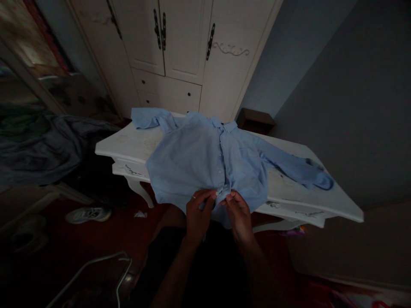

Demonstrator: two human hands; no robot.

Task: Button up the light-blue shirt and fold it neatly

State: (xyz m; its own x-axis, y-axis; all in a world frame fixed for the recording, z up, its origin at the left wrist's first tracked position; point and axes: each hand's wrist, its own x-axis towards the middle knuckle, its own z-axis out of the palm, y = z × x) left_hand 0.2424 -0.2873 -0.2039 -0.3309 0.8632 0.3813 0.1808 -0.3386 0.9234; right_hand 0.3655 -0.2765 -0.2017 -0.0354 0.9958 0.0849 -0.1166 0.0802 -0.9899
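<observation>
Left grip (198,214) pinching front edge of light-blue shirt (192,158) at white button (217,193). Right grip (239,216), just beside left, pinching opposite front edge. Shirt spread on white bench (118,143) beyond both grips, collar (224,126) farthest from them, sleeves (292,167) out to either side, lower part hanging over near edge.

The left hand (199,214) and right hand (239,216) hide part of the blue shirt (192,162) — I can't tell if the button (217,193) there is fastened. The wardrobe (183,38) runs out of view above, the grey cloth (61,147) leftward; a bright scrap (298,231) under the table (123,140) is too small to name.
</observation>
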